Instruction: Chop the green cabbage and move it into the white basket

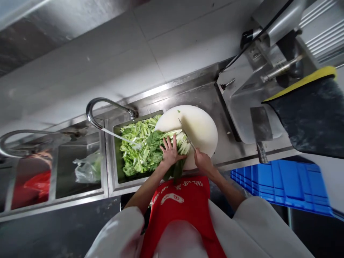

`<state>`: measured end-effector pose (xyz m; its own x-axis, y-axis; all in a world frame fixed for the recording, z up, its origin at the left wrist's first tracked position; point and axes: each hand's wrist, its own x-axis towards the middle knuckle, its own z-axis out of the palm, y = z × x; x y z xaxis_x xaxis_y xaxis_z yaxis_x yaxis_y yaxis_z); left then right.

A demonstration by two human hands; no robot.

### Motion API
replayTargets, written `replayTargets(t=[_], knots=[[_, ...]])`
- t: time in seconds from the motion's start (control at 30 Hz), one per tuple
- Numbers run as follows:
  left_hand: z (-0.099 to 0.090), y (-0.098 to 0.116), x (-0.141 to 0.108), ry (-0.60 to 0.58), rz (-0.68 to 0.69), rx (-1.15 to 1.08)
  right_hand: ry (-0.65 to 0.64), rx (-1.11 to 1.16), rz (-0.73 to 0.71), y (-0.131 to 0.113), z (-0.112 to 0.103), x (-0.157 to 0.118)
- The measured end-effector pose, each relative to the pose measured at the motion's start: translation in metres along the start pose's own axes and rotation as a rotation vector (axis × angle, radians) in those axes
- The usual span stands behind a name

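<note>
My right hand (202, 163) is wrapped round the handle of a kitchen knife (186, 133), whose blade stands beside the cut ends of a bunch of leafy greens (180, 141). Over the greens lies my left hand (170, 151), fingers spread, pressing on the leaves just left of the blade. Beneath them is a round white cutting board (204, 123), with a small bit of leaf near its far edge. Left of the board, chopped greens (137, 150) fill a sink basin, and water runs onto them from a curved faucet (99, 100).
A cleaver (260, 125) lies on the steel counter to the right, by a slicing machine (242, 107) and a dark cloth with yellow trim (309, 111). A blue crate (287, 184) sits below. Further left, other basins hold a plastic bag (88, 168) and a red bag (39, 184).
</note>
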<state>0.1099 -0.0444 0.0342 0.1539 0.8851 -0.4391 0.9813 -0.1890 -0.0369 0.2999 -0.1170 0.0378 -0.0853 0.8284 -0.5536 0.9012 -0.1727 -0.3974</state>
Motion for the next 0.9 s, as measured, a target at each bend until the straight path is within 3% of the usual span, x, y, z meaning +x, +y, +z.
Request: replayTargets(t=[0.1, 0.27, 0.47, 0.6, 0.73, 0.9], knots=[[0.001, -0.003, 0.011, 0.012, -0.008, 0.045, -0.013, -0.029, 0.034, 0.009, -0.001, 0.001], [-0.009, -0.025, 0.041, -0.087, 0.048, -0.013, -0.023, -0.079, -0.009, 0.012, -0.002, 0.001], [-0.011, -0.018, 0.031, -0.043, 0.004, -0.060, 0.010, -0.084, 0.030, 0.011, -0.027, -0.006], [-0.011, -0.012, 0.027, -0.051, -0.022, -0.067, 0.057, -0.125, -0.028, 0.008, -0.033, -0.016], [-0.009, -0.014, 0.031, -0.043, -0.039, -0.061, -0.020, -0.163, -0.101, 0.001, -0.032, -0.018], [-0.003, -0.019, 0.034, -0.039, -0.012, -0.071, -0.090, -0.192, -0.089, -0.006, -0.039, -0.016]])
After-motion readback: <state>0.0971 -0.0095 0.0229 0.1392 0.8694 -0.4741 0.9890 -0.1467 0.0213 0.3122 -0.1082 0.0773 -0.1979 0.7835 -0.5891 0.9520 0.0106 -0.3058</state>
